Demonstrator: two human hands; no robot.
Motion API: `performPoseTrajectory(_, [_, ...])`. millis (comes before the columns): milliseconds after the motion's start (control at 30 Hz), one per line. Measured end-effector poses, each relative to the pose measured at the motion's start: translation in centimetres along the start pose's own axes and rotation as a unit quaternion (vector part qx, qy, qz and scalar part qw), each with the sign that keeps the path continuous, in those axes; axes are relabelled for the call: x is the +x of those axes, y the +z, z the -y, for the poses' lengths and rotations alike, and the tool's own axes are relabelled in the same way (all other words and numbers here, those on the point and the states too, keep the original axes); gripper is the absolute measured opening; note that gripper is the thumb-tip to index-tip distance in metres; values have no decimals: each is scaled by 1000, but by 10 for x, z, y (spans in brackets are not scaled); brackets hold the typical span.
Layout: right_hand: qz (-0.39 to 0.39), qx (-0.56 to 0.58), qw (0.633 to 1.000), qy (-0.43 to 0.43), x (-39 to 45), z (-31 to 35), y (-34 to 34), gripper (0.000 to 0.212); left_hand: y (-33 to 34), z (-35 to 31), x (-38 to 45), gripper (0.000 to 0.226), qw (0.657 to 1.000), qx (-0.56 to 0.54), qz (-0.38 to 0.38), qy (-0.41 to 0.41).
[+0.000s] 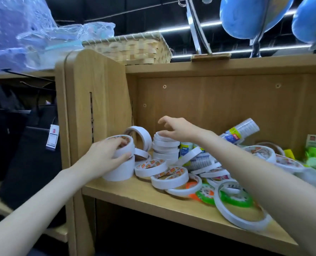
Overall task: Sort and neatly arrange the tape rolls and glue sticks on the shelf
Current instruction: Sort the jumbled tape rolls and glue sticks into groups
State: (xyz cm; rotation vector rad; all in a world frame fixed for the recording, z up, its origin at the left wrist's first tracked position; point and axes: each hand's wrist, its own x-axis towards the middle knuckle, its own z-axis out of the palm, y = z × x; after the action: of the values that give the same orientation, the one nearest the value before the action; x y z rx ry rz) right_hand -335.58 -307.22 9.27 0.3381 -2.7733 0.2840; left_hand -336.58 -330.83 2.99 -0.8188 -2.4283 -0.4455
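We steady the left white tape-roll stack (119, 159) with left hand (105, 154) gripping; right hand (179, 129) hovers spread-fingered above the neighbouring narrow white roll stack (165, 146)

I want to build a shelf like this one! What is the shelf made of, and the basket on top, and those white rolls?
The shelf looks like wood or wood-look board: pale tan, matte, with grain lines and screw heads in the back panel. The basket seems woven from flat, light straw-coloured strips, perhaps bamboo or wicker. The white tape rolls look like smooth paper-backed tape; some have printed labels.
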Motion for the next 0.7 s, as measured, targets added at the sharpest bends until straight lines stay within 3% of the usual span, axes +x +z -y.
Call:
performPoseTrajectory(100, [88,47,995,-7,29,22,25,84,5,11,-3,52,996,76,29,34])
performPoseTrajectory(200, [79,3,996,-40,47,25,49,100,8,18,1,52,990,123,49,38])
performPoseTrajectory(300, [23,3,997,-68,51,17,62,89,9,18,8,34,988,139,61,38])
performPoseTrajectory(500, [-34,189,980,-48,47,17,52,43,7,15,10,27,989,127,70,24])
performPoseTrajectory(700, [36,153,986,-47,49,23,51,51,5,13,9,26,989,126,74,27])
